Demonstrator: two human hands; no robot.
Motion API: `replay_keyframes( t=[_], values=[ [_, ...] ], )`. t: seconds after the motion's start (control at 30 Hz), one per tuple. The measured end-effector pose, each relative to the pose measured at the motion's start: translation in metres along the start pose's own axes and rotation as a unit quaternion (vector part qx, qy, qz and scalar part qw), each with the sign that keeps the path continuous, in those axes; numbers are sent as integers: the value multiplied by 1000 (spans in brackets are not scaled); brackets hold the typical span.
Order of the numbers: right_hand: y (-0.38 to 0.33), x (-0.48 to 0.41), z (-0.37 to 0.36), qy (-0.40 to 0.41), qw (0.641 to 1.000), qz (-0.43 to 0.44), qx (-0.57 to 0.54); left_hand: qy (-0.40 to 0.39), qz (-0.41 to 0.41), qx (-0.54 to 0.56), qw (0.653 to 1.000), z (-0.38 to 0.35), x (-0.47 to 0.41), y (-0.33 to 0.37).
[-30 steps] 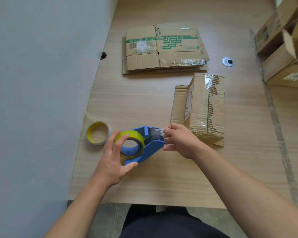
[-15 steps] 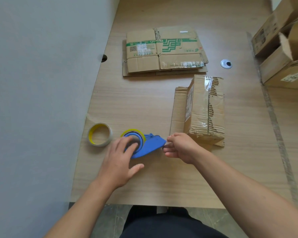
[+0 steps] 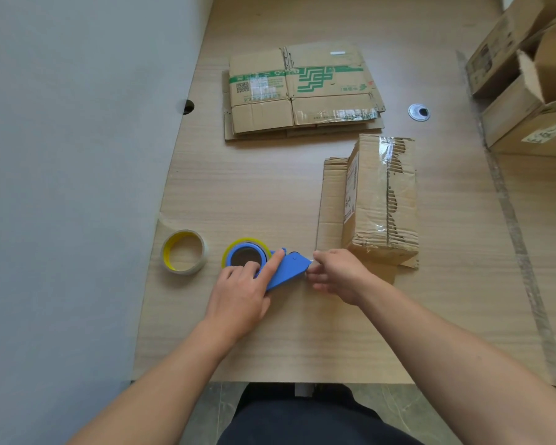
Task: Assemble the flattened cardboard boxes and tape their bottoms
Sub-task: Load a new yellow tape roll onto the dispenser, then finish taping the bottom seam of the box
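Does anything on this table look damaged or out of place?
Yes. The assembled box beside the right hand looks battered: along its taped top seam the outer paper is torn off in a ragged line, baring corrugated ribs, and its near corner is crumpled.

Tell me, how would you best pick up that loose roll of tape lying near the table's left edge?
Come straight down from above. The loose tape roll lies flat on the table with its open core facing up, so probably pinch its ring wall, fingers inside the hole and thumb outside. Nothing rests on it.
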State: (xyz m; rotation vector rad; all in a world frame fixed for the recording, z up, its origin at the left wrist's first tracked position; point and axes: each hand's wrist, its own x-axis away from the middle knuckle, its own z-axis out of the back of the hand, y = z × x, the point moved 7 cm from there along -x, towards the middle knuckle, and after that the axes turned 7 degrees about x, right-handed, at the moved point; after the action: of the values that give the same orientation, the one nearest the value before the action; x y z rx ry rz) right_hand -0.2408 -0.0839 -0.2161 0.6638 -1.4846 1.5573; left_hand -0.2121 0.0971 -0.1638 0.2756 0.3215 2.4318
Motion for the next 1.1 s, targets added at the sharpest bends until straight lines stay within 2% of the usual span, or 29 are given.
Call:
replay_keyframes(
  t=[0.1,0.2,0.3,0.4,0.57,0.7,0.83,0.93,1.1],
  values=[
    [1,-2,1,17,999,24,-27,-13,-3,0,1000,-3,0,1],
    [-4,-1,0,13,996,88,-30,-12,-26,1,1000,2,1,-4],
    [-8,0,-4,-11,991,134,27,-35,-31,-4,999,4,2,-9],
    [-4,1,-3,-17,982,153,108,-59,4,-15,998,3,-4,-9],
    [-10,2,0,32,928,254,271,-63,59,9,996,-2,-8,-5],
    [-19,4,-2,75,896,318,300,-35,25,17,999,-1,-10,-6],
    [-31,14,6,112,889,337,288,-49,56,44,996,1,-14,-19],
    [-43,30,9,120,876,359,300,-43,41,89,994,9,-13,-19],
    [-75,70,19,147,825,431,336,16,22,182,983,38,-20,-8]
  ],
)
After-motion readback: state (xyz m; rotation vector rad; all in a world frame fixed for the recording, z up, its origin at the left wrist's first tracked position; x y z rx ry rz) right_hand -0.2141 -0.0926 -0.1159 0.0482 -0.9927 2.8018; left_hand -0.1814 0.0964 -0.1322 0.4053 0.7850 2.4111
